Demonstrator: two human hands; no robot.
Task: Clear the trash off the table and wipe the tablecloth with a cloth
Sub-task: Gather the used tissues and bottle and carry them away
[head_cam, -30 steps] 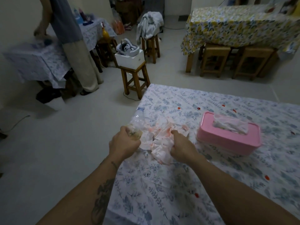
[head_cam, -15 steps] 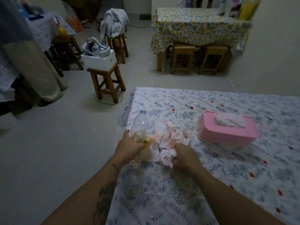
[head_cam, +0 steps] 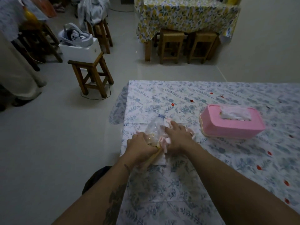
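Note:
My left hand [head_cam: 140, 146] grips the base of a clear plastic bottle [head_cam: 155, 127] with a blue cap, along with a tan wrapper [head_cam: 152, 159] that sticks out below the fist. My right hand [head_cam: 177, 135] lies flat with spread fingers on a heap of crumpled pink-stained tissues [head_cam: 164, 143], pressing them against the bottle. All of this sits near the left edge of the blue floral tablecloth [head_cam: 178, 184]. Small red spots [head_cam: 172, 104] dot the cloth.
A pink tissue box [head_cam: 230, 125] stands to the right of my hands. On the floor to the left is a wooden stool [head_cam: 90, 75] carrying a white box. A second table with a yellow cloth [head_cam: 183, 15] and two stools stands at the back.
My right hand has opened and slid left over the tissues, bunching them against the bottle. My left hand still holds the bottle, now tilted lower. The view has shifted to the right.

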